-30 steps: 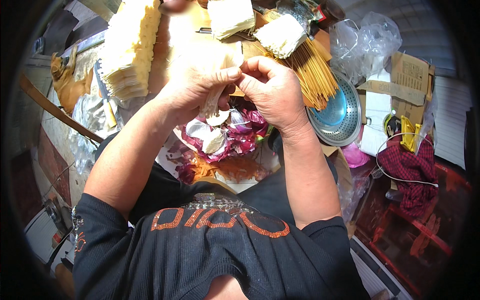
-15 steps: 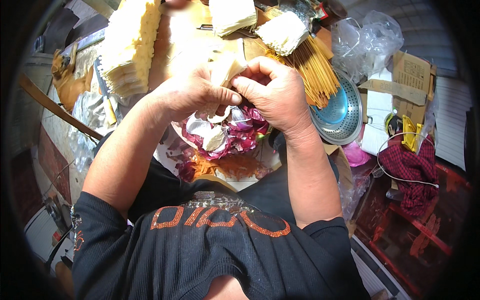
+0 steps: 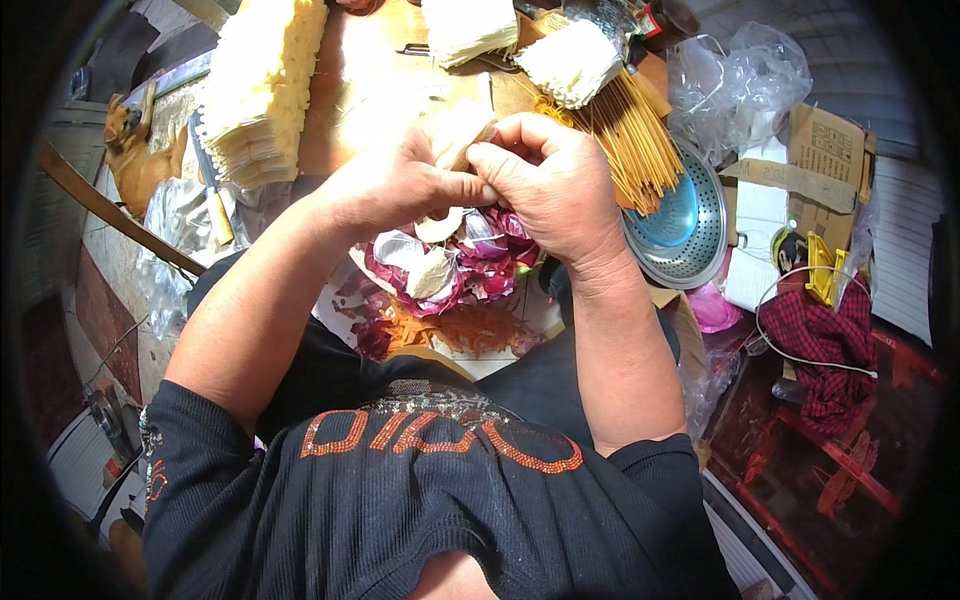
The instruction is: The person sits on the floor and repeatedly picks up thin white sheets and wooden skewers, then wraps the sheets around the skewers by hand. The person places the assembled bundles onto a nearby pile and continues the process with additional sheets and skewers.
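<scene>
At the far left a knife (image 3: 212, 196) lies half under the tall pale yellow stack (image 3: 262, 85) on the bench (image 3: 345, 95), its blade mostly hidden. In the middle our left hand (image 3: 400, 180) and right hand (image 3: 548, 185) meet, each grip pinched on the cream-coloured piece (image 3: 458, 130) held above the purple peelings (image 3: 470, 262); our fingers cover most of it, so we cannot tell its shape. To the right, the yellow sticks (image 3: 630, 140) run partly behind the right hand, beside the metal colander (image 3: 700, 225).

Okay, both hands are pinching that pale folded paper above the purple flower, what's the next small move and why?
Probably press the pale paper piece down onto the purple paper flower. Left hand and right hand both pinch it just above the flower, whose petals already lie layered below.
</scene>
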{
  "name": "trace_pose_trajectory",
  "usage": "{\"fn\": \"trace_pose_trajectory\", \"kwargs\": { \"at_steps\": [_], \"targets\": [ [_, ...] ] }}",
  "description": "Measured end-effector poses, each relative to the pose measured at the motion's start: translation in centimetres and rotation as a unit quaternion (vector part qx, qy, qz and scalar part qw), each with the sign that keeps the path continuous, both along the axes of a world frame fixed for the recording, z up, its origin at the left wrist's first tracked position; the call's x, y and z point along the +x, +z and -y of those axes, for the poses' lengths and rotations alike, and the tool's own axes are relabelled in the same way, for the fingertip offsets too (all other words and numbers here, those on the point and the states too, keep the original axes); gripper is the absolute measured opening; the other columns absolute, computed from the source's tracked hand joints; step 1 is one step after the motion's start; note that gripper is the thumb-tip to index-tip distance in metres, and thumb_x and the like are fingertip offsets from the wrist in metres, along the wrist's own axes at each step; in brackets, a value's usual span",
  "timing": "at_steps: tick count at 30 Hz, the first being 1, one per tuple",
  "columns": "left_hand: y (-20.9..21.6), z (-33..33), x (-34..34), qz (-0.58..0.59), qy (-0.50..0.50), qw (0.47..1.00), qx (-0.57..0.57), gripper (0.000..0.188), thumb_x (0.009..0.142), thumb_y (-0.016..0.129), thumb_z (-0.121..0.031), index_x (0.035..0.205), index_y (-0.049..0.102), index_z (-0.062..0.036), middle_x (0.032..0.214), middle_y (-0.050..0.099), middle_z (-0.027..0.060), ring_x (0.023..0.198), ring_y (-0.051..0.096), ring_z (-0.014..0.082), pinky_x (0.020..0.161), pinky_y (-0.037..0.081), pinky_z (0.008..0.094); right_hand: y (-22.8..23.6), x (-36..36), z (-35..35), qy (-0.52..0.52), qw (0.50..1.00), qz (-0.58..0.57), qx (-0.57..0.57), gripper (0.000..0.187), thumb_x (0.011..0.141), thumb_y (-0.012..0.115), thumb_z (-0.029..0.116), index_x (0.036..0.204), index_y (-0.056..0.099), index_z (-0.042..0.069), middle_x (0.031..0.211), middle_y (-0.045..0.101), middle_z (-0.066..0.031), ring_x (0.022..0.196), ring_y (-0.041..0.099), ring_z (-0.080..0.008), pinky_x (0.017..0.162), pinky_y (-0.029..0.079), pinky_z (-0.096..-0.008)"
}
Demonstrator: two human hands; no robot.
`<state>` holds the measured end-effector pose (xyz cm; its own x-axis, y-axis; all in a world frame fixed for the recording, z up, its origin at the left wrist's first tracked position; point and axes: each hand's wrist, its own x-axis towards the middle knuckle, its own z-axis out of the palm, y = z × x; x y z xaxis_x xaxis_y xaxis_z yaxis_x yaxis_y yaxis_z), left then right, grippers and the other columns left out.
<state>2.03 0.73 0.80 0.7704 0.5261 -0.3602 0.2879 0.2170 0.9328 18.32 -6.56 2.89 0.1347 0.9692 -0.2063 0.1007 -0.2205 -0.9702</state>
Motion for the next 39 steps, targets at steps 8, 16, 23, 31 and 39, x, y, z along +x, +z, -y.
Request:
{"fn": "trace_pose_trajectory", "kwargs": {
  "at_steps": [8, 16, 23, 31, 39],
  "targets": [
    [-0.3, -0.4, -0.3, 0.128, 0.039, 0.982, -0.131, 0.025, 0.091, 0.063, -0.030, 0.091, 0.062, -0.0042, 0.068, 0.056, 0.0007, 0.060, 0.054, 0.0087, 0.050, 0.044, 0.0226, 0.4, 0.6, 0.1, -0.004, 0.999, -0.034, -0.007, 0.012, 0.084, 0.066, 0.009, 0.086, 0.067, -0.002, 0.074, 0.067, -0.0040, 0.066, 0.060, -0.0075, 0.061, 0.050, -0.0238],
    [0.2, -0.5, -0.4, 0.073, -0.011, 0.995, -0.070, 0.020, 0.094, 0.058, -0.021, 0.096, 0.060, -0.0008, 0.068, 0.055, 0.0036, 0.057, 0.053, 0.0109, 0.051, 0.043, 0.0219, 0.6, 1.2, 0.2, 0.024, 0.998, -0.046, -0.033, 0.012, 0.085, 0.062, 0.009, 0.089, 0.066, -0.001, 0.073, 0.065, -0.0020, 0.060, 0.057, -0.0058, 0.056, 0.048, -0.0223],
    [-0.4, 0.0, -0.2, 0.098, 0.051, 0.986, -0.127, 0.024, 0.091, 0.060, -0.027, 0.087, 0.060, -0.0032, 0.062, 0.054, 0.0029, 0.051, 0.052, 0.0102, 0.046, 0.042, 0.0239, 0.4, 1.6, 0.0, -0.019, 0.999, 0.041, 0.022, 0.016, 0.083, 0.065, 0.009, 0.097, 0.066, 0.000, 0.074, 0.063, -0.0003, 0.063, 0.056, -0.0045, 0.059, 0.048, -0.0207],
    [0.0, 0.4, 0.3, 0.196, 0.030, 0.932, -0.304, 0.022, 0.088, 0.063, -0.028, 0.091, 0.058, -0.0066, 0.067, 0.056, 0.0033, 0.049, 0.051, 0.0117, 0.052, 0.046, 0.0261, 0.3, 1.4, 0.1, -0.001, 0.996, 0.024, 0.089, 0.036, 0.087, 0.064, 0.005, 0.121, 0.057, -0.001, 0.085, 0.060, 0.0000, 0.070, 0.054, -0.0027, 0.065, 0.048, -0.0170],
    [0.5, 0.6, 0.4, 0.184, 0.032, 0.922, -0.339, 0.023, 0.088, 0.063, -0.028, 0.094, 0.057, -0.0067, 0.069, 0.057, 0.0049, 0.049, 0.054, 0.0124, 0.051, 0.047, 0.0259, -0.1, 1.0, 0.3, 0.005, 0.993, 0.046, 0.113, 0.029, 0.082, 0.066, 0.008, 0.111, 0.065, 0.003, 0.081, 0.063, -0.0044, 0.064, 0.058, -0.0064, 0.060, 0.049, -0.0218]
  ]
}}
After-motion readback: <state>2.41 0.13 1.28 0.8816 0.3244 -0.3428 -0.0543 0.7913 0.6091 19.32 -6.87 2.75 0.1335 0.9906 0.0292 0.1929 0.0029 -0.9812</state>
